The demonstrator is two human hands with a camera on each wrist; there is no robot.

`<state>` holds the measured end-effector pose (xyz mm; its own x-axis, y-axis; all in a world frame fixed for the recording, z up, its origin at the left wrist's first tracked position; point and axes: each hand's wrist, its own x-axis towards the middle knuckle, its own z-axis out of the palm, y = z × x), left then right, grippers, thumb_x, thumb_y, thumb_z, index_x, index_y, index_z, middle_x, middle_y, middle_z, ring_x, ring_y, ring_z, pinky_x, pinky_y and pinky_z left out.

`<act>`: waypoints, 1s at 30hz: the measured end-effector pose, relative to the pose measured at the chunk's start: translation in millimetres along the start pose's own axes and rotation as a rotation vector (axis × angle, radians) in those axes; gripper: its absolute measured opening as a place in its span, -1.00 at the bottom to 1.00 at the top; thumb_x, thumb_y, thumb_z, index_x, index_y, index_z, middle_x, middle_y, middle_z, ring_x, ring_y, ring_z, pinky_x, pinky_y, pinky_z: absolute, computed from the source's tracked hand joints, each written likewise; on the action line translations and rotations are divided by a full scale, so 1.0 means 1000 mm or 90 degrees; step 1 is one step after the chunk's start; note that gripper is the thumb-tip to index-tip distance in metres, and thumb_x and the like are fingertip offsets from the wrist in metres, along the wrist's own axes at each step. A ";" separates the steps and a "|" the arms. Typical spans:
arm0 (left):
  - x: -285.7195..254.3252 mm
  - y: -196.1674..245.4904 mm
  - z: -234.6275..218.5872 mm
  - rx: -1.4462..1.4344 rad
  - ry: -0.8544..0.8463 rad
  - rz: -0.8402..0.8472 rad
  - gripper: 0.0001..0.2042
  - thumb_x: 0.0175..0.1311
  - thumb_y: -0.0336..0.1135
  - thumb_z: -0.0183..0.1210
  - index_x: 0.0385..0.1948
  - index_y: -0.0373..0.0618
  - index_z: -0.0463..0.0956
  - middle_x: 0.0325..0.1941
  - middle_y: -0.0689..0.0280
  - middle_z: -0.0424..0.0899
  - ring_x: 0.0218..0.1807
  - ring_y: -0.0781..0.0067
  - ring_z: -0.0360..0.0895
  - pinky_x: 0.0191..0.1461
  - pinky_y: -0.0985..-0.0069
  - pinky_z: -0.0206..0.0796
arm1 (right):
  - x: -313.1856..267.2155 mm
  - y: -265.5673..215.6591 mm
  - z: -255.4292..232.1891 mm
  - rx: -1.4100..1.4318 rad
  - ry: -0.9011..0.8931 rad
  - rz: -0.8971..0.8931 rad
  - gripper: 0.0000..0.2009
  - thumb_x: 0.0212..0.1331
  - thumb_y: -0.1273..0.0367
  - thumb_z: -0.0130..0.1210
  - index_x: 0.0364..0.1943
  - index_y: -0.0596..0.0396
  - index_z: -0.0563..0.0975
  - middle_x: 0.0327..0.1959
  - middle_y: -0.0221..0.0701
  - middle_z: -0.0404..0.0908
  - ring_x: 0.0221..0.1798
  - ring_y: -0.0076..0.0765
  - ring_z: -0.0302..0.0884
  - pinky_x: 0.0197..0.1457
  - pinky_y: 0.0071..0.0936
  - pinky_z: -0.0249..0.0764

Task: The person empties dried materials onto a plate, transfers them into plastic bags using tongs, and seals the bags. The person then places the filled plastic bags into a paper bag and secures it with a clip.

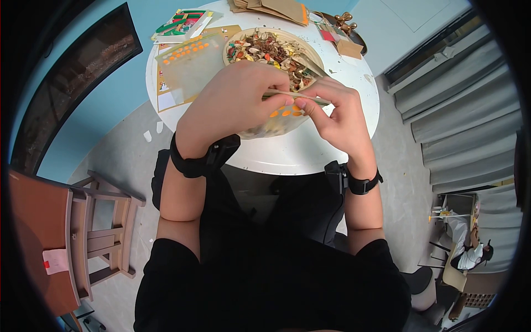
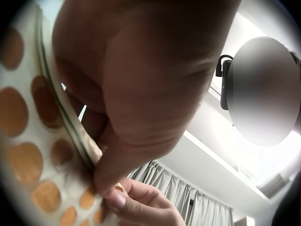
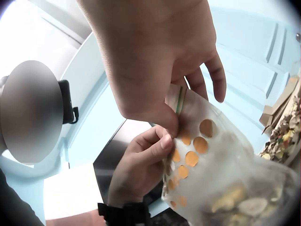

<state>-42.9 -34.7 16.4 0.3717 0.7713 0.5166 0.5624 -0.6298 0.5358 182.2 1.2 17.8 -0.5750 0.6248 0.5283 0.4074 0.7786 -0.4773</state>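
Observation:
A frosted zip bag with orange dots (image 3: 200,146) hangs between my two hands, with dried pieces showing through its lower part. My left hand (image 1: 235,102) pinches the bag's top edge between thumb and fingers. Right beside that thumb, my right hand (image 1: 340,113) pinches the same edge, the two thumb tips close together. A green zip strip (image 2: 66,110) runs along the bag's mouth in the left wrist view. Just beyond the hands, a round tray (image 1: 315,50) holds a heap of mixed dried petals and slices (image 1: 260,47).
Another dotted bag (image 1: 188,69) lies flat on a brown sheet at the table's left. Brown paper bags (image 1: 276,10) lie at the back, near a dark tray (image 1: 357,40) with small items. A white box with green and red strips (image 1: 181,26) stands back left on the white table (image 1: 276,155).

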 end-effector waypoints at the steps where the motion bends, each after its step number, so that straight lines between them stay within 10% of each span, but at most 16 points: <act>1: -0.001 0.000 -0.002 -0.016 -0.004 -0.009 -0.82 0.23 -0.33 0.27 -0.40 -0.26 0.53 -0.51 0.11 0.55 -0.39 -0.02 0.49 -0.22 0.23 0.34 | 0.000 0.000 0.000 0.006 0.003 -0.001 -0.92 0.15 0.42 0.34 -0.37 0.14 0.71 -0.45 -0.28 0.70 -0.37 -0.15 0.61 -0.32 -0.31 0.45; 30: -0.006 -0.003 0.001 0.055 0.015 -0.004 -0.81 0.22 -0.27 0.29 -0.42 -0.22 0.59 -0.48 0.12 0.59 -0.35 -0.02 0.52 -0.20 0.21 0.35 | -0.002 -0.018 -0.009 -0.166 -0.010 0.007 -0.98 0.08 0.46 0.32 -0.43 0.07 0.70 -0.46 -0.41 0.69 -0.29 -0.18 0.60 -0.17 -0.28 0.53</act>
<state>-46.1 -37.4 11.0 0.3513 0.7721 0.5296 0.6269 -0.6141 0.4795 182.7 -13.5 32.0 -0.5798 0.6337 0.5121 0.5811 0.7622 -0.2852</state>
